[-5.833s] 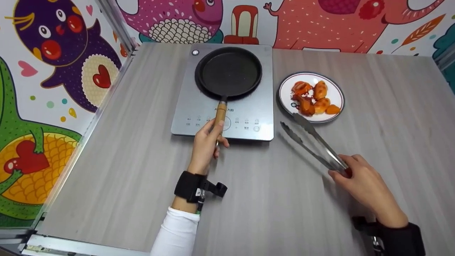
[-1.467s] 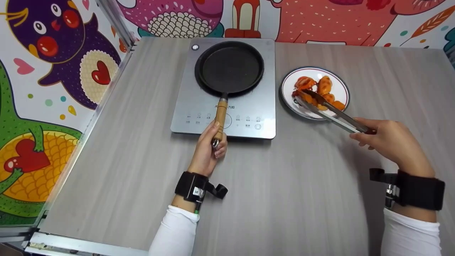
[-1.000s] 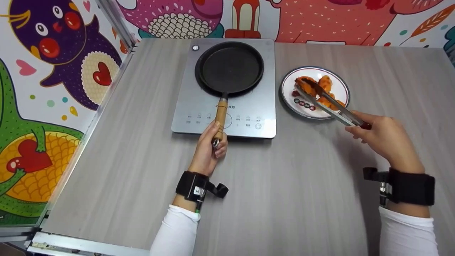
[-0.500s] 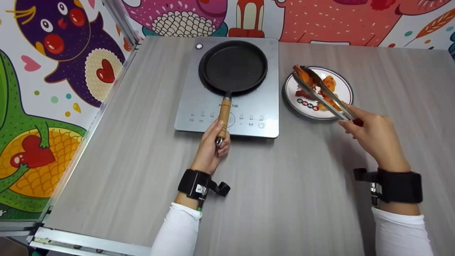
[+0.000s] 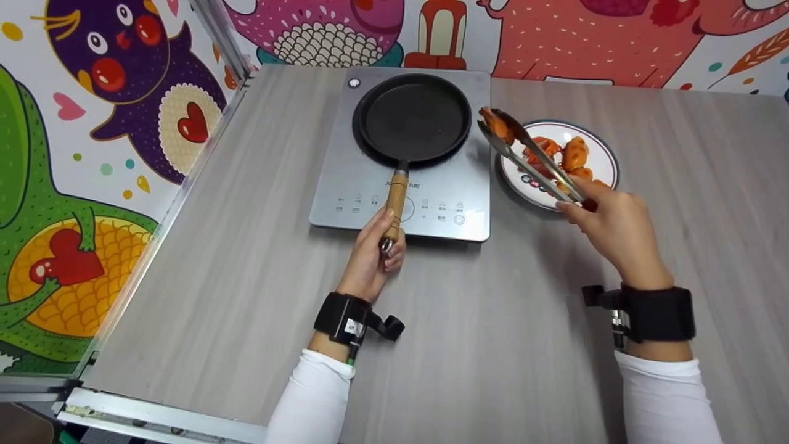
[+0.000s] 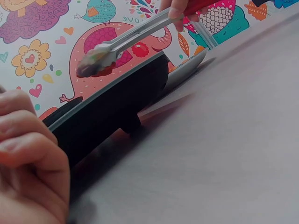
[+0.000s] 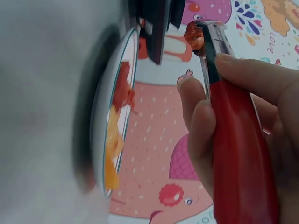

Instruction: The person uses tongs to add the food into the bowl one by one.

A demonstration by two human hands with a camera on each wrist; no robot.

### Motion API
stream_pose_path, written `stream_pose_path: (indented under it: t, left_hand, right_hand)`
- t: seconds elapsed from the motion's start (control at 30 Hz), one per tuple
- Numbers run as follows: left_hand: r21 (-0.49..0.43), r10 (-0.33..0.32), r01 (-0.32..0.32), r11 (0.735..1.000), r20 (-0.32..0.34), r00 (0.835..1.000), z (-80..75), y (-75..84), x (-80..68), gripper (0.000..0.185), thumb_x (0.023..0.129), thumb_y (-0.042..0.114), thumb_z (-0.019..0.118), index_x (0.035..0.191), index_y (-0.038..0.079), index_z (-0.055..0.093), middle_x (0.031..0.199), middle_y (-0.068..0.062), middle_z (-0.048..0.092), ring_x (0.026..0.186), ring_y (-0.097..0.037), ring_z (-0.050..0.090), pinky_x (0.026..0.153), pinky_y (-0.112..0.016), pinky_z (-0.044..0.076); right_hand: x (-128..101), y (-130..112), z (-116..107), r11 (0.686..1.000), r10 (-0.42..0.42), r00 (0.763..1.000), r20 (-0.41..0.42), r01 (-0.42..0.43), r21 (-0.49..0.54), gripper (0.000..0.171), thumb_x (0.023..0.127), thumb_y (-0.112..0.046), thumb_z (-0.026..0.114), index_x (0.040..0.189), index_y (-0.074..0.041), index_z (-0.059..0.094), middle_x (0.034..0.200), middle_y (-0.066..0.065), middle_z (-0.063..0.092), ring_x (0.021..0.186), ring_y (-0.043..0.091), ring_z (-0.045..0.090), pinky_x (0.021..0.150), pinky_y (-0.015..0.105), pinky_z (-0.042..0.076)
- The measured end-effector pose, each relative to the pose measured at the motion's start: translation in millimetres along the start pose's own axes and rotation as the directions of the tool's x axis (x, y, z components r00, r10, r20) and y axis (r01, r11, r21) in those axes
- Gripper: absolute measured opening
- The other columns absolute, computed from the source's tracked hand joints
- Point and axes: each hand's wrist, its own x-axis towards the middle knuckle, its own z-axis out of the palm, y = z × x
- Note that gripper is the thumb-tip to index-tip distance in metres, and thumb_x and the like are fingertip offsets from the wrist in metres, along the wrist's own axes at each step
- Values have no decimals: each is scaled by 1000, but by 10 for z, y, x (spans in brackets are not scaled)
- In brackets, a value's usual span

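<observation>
Since half a second ago our right hand [image 5: 610,225] has swung the tongs [image 5: 530,157] off the plate [image 5: 601,154] toward the pan [image 5: 413,117]; fingers squeeze the red grip so the tips stay pinched on one orange food piece [image 5: 495,125], now lifted just beside the pan's right rim, above the cooktop [image 5: 351,185]; our left hand [image 5: 379,259] is curled round the wooden handle [image 5: 394,200] at the pan's near side, likely to steady it; remaining pieces lie on the plate right of the pan
</observation>
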Motion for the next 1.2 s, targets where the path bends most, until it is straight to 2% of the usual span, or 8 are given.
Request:
stream_pose_path:
  t: [0.1, 0.27, 0.43, 0.57, 0.7, 0.93, 1.1, 1.2]
  left_hand:
    - [5, -2, 2, 1000, 2, 1000, -3, -1, 1, 51, 89, 33, 53, 133, 15, 36, 57, 3, 40, 41, -5, 33, 35, -16, 25]
    - [3, -1, 1, 1000, 5, 1000, -2, 0, 1, 51, 89, 33, 53, 133, 14, 36, 57, 3, 40, 42, -6, 33, 35, -17, 25]
    - [3, -1, 1, 1000, 0, 1000, 2, 0, -2, 51, 89, 32, 54, 133, 14, 36, 57, 3, 41, 42, -6, 34, 36, -17, 25]
    - [8, 3, -3, 1000, -9, 1000, 8, -1, -1, 51, 88, 32, 54, 133, 14, 36, 56, 2, 41, 42, -6, 34, 36, -16, 25]
    - [14, 14, -14, 1000, -15, 1000, 9, -10, -2, 52, 88, 32, 54, 134, 14, 36, 58, 2, 41, 42, -6, 34, 36, -16, 27]
    - [31, 23, -22, 999, -21, 1000, 8, -31, -14, 53, 88, 32, 54, 134, 14, 35, 58, 2, 40, 43, -6, 34, 36, -16, 26]
    - [40, 32, -31, 999, -19, 999, 13, -37, -5, 54, 88, 33, 54, 135, 14, 35, 57, 2, 40, 43, -6, 33, 36, -16, 26]
    - [45, 36, -35, 998, -20, 999, 14, -33, 3, 53, 88, 33, 54, 134, 14, 35, 57, 2, 40, 42, -6, 33, 36, -16, 26]
  right_hand:
    - [53, -100, 63, 1000, 7, 1000, 10, -7, 21, 41, 79, -25, 68, 116, -9, 61, 67, 11, 59, 57, 23, 49, 49, 30, 34]
    - [130, -245, 183, 999, -32, 999, 6, 32, 34, 39, 78, -23, 69, 115, -13, 63, 71, 11, 61, 56, 22, 50, 48, 31, 36]
    - [195, -401, 285, 998, -17, 998, 54, 14, 55, 40, 79, -24, 69, 117, -13, 61, 63, 5, 61, 51, 16, 51, 44, 29, 36]
    - [257, -531, 363, 996, -10, 996, 84, 3, 86, 39, 80, -23, 68, 116, -11, 61, 64, 5, 63, 53, 16, 57, 45, 28, 38]
    - [315, -672, 456, 993, -9, 995, 103, -3, 118, 39, 80, -22, 67, 115, -8, 61, 69, 7, 64, 57, 16, 59, 47, 29, 39]
    - [391, -862, 629, 991, -50, 994, 96, 37, 129, 39, 79, -22, 67, 115, -8, 61, 87, 12, 65, 60, 24, 50, 52, 34, 38]
    - [441, -939, 695, 989, -72, 994, 87, 59, 136, 39, 79, -22, 68, 115, -8, 62, 98, 16, 64, 77, 31, 58, 66, 43, 43]
    - [468, -971, 713, 990, -67, 993, 95, 55, 132, 39, 79, -23, 68, 115, -11, 62, 96, 15, 65, 75, 31, 58, 64, 44, 44]
